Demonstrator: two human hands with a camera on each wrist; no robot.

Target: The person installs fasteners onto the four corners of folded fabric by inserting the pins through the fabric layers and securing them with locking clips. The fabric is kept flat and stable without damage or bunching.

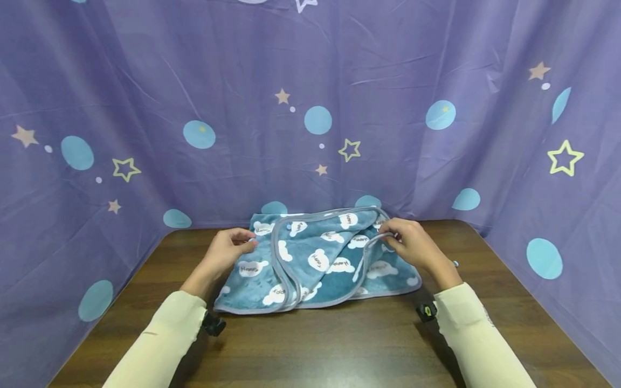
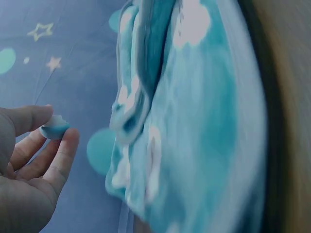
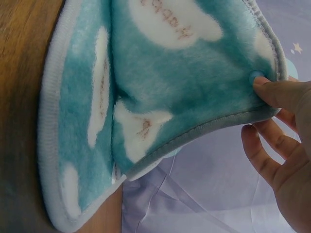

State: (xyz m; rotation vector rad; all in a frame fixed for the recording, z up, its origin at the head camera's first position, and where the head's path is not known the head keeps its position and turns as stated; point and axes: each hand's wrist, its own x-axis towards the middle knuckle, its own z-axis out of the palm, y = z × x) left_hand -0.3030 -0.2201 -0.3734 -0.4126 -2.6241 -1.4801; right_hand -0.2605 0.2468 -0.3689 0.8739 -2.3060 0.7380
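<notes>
A teal fleece blanket (image 1: 320, 242) with white cloud shapes, "Happy" lettering and grey edging lies loosely folded on the table. My left hand (image 1: 225, 250) is at its left side. In the left wrist view, its thumb and fingertips pinch a small rounded teal-and-white piece (image 2: 56, 128); I cannot tell whether this belongs to the blanket. My right hand (image 1: 407, 240) pinches a grey-edged corner of the blanket, lifting that flap. A round blue snap button (image 3: 256, 76) shows beside the right thumb.
The brown wooden table (image 1: 339, 350) extends in front of the blanket and to both sides. A purple curtain (image 1: 388, 70) with stars and blue dots hangs behind the table and along its sides. Small dark devices sit on both wrists.
</notes>
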